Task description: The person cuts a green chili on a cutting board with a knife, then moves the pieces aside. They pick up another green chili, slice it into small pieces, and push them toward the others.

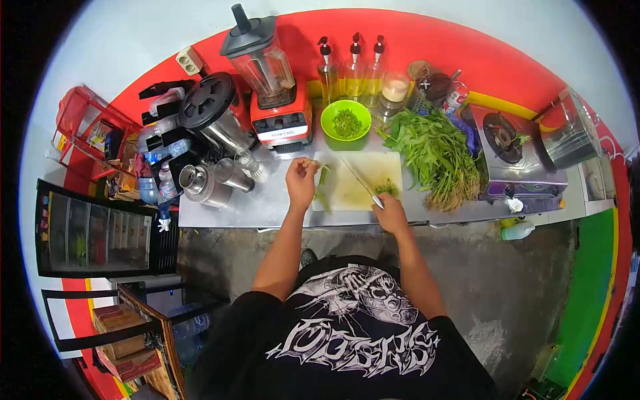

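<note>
My right hand (392, 215) is wrapped round the handle of a knife (361, 178), whose blade slants up and left over the white cutting board (347, 197). Chopped greens (387, 188) lie on the board beside that hand. At the board's left edge, my left hand (302, 177) has its fingers pinched together at the upper end of a green stem (323, 183). Behind the board stands a lime green bowl (346, 137) with chopped greens inside. A large leafy bunch (433, 150) rests to the right, roots toward the counter's front edge.
A red blender (282, 120) and metal shakers (203, 187) stand on the left. Pump bottles (355, 70) line the back wall. On the right is a gas stove (520, 167) with a metal pot (568, 143). The counter's front edge (267, 225) runs before me.
</note>
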{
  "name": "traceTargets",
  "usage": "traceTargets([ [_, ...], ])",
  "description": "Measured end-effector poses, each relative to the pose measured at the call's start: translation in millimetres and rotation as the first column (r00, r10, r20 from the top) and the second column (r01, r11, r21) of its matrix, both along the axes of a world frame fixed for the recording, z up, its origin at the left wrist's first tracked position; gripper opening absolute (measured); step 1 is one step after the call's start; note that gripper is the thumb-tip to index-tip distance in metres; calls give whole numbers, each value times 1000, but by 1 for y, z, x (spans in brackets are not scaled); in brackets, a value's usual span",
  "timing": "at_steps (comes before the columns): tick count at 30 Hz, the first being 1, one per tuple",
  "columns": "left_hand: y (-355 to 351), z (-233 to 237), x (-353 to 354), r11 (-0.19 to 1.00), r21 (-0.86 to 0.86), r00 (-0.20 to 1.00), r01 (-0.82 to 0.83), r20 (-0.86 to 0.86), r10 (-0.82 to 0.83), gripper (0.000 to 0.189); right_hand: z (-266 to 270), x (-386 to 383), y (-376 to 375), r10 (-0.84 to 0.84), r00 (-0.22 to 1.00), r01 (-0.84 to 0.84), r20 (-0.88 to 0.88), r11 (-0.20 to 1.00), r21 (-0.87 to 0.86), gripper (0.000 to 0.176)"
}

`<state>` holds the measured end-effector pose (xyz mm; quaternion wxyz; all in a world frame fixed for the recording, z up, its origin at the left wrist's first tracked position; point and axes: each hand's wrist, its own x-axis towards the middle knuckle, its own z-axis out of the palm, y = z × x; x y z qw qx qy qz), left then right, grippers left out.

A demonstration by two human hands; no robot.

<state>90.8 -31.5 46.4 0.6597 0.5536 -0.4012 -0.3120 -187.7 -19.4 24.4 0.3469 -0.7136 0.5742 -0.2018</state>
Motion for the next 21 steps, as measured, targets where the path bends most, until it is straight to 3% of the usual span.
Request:
traceTargets([
  [3,8,-14,-13,994,73,988,76,-138,-65,7,-6,1,0,-13,999,12,41,1000,11,28],
  [4,10,-27,-16,985,132,993,115,-51,-109,7,-5,1,1,-17,999,17,41,1000,15,28],
  [6,14,-42,-34,968,180,969,175,-207,-137,8,-5,0,3,-15,999,16,34,999,-39,28],
  [8,20,-61,-45,963,124,948,237,-245,-202,9,0,1,5,-43,999,42,25,999,27,28],
  [11,30,-71,-55,915,326,962,239,53,-270,13,5,1,7,-63,997,56,33,982,180,31],
  [12,31,-73,-59,913,327,961,242,50,-273,13,-1,0,8,-67,997,60,31,982,181,31],
  [15,37,-77,-62,983,178,912,36,396,-105,30,-6,1,16,-84,996,84,21,996,23,31],
  [16,39,-60,-65,983,180,911,39,398,-109,30,-7,1,17,-87,996,86,22,996,26,31],
  [18,46,-31,-74,995,36,644,-89,764,30,37,-1,-1,19,-80,996,78,37,996,41,32],
  [19,41,-39,-72,994,111,709,-5,702,-75,43,5,0,23,-113,994,113,11,992,51,31],
  [21,39,-29,-79,989,127,692,77,707,-145,48,20,0,26,-118,993,118,-11,992,45,30],
])
